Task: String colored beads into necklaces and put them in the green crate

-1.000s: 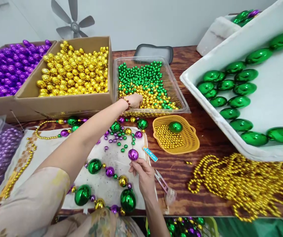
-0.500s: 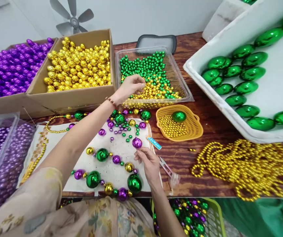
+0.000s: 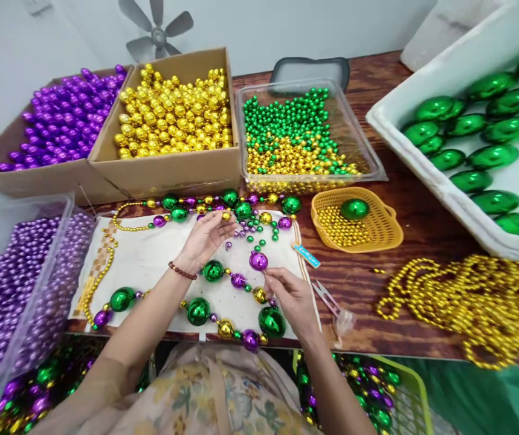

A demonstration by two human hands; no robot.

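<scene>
My left hand [image 3: 209, 232], with a brown bead bracelet at the wrist, holds a small gold bead [image 3: 226, 216] between thumb and fingertips above the white cloth [image 3: 150, 263]. Opposite it, my right hand [image 3: 289, 296] is closed in a pinch just below a shiny purple bead [image 3: 258, 261]. A thin line, needle or thread, runs up from this bead; I cannot tell which. Below both hands lies a strand of green, purple and gold beads, with a large green bead [image 3: 272, 321] near my right hand. Small loose green and purple beads [image 3: 252, 226] lie just beyond my left hand.
Boxes of purple beads [image 3: 69, 118] and gold beads [image 3: 175, 115] stand behind, beside a clear tub [image 3: 309, 175]. A yellow basket [image 3: 388, 229], thread snips [image 3: 327, 297], gold bead strands [image 3: 458, 302] and a white foam box [image 3: 404, 154] are on the right. A purple-bead tub [image 3: 28, 296] stands left.
My left hand has come back from the clear tub to above the cloth and now shows a gold bead at its fingertips. My right hand keeps its pinch below the purple bead. The view has shifted left.
</scene>
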